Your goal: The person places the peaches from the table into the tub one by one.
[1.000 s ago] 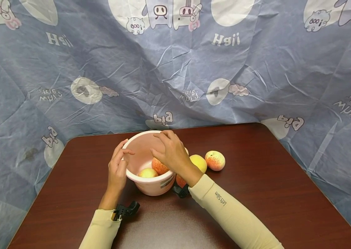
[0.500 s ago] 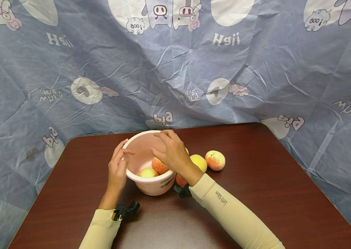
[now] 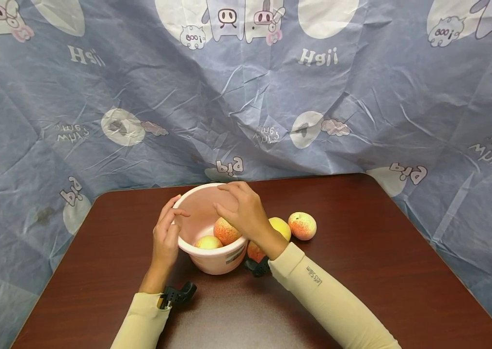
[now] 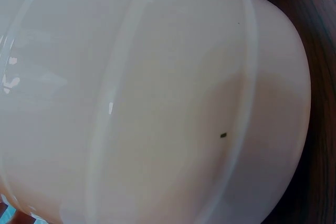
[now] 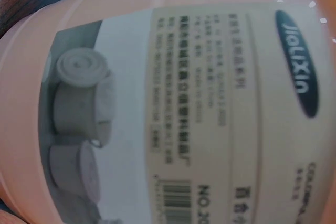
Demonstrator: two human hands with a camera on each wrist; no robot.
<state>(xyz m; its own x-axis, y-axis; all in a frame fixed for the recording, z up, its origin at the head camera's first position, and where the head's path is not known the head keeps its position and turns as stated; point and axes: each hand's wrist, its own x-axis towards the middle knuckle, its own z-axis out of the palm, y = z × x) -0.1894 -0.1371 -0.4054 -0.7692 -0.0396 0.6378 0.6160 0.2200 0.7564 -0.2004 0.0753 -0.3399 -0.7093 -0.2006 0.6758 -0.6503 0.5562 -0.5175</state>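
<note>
A pale pink plastic basin (image 3: 215,264) stands tilted toward me on the brown table, and inside it lie a yellowish peach (image 3: 208,242) and a redder peach (image 3: 226,231). My left hand (image 3: 166,237) holds the basin's left rim, one finger bent over into the opening. At the right rim my right hand (image 3: 246,213) holds on, with its thumb reaching over the inside; its other fingers are partly hidden. Close up, the left wrist view shows the basin's ribbed wall (image 4: 168,98). A printed label (image 5: 178,108) on the basin fills the right wrist view.
To the right of the basin lie more peaches: a yellow peach (image 3: 280,229), a reddish peach (image 3: 255,252) partly behind the right wrist, and a speckled peach (image 3: 302,226). A blue patterned cloth (image 3: 246,97) hangs behind the brown table (image 3: 381,271).
My right hand has shifted very slightly to the right, showing a bit more of the redder peach. The left hand and the basin keep their places.
</note>
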